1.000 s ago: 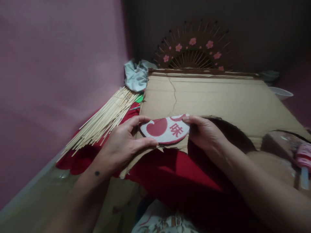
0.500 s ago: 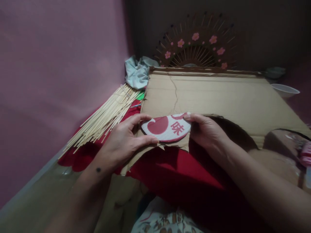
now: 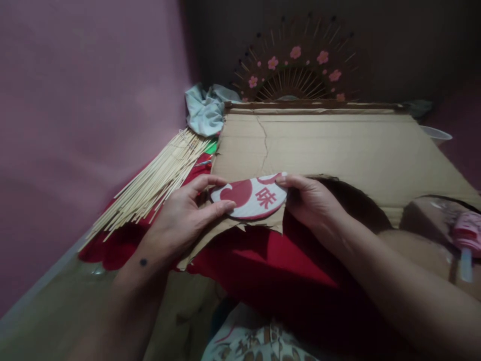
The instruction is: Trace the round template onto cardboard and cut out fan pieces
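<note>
A small printed cardboard piece (image 3: 244, 198) with one curved edge lies between my hands, white with red shapes and a red character on its face. My left hand (image 3: 188, 208) grips its left end, thumb on the lower edge and index finger along the upper edge. My right hand (image 3: 315, 200) pinches its upper right corner, thumb on top; the other fingers are hidden beneath. Behind and under the piece lies a large brown cardboard sheet (image 3: 330, 145) with a ragged curved cutout along its near side. Red cloth (image 3: 259, 255) shows through below.
A bundle of thin wooden sticks (image 3: 146, 180) rests at the left by the pink wall (image 3: 86, 100). A crumpled pale cloth (image 3: 205, 113) sits behind it. At the back stands a flowered fan (image 3: 295, 52). A pink bottle-like object (image 3: 468, 228) and a translucent bowl (image 3: 438, 133) are at the right.
The view has turned slightly right, so everything sits a little further left. My left thumb has shifted slightly up along the piece's lower left edge. Both hands keep their hold.
</note>
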### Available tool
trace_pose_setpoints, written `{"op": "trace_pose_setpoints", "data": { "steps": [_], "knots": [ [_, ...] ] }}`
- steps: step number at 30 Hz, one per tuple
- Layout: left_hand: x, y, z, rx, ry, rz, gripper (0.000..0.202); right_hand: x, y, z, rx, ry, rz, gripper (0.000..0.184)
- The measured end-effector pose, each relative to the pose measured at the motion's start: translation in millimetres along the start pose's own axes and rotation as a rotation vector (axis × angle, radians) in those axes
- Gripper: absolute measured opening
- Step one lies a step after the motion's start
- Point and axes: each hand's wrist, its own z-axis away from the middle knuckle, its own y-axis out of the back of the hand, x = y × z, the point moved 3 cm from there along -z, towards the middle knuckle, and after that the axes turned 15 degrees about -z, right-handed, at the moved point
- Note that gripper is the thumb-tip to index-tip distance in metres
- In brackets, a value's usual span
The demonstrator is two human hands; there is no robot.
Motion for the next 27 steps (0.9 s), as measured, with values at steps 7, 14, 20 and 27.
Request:
{"op": "trace_pose_setpoints", "data": {
  "steps": [7, 14, 20, 27],
  "knots": [
    [-6, -2.9, -2, 0.01, 0.015, 0.078, 0.045, 1, -2, -1, -0.05, 0.012, 0.025, 0.009],
    [-9, -3.9, -3, -0.007, 0.016, 0.064, 0.043, 1, -2, 0, -0.053, 0.014, 0.021, 0.009],
    [-1, -2.7, 0, 0.101, -0.026, 0.253, 0.043, -2, 0, 1, -0.044, 0.008, -0.01, 0.009],
    [3, 0.9, 11, 0.11, 0.013, 0.712, 0.048, -7, 6, 5, -0.017, 0.025, 0.036, 0.008]
  ]
}}
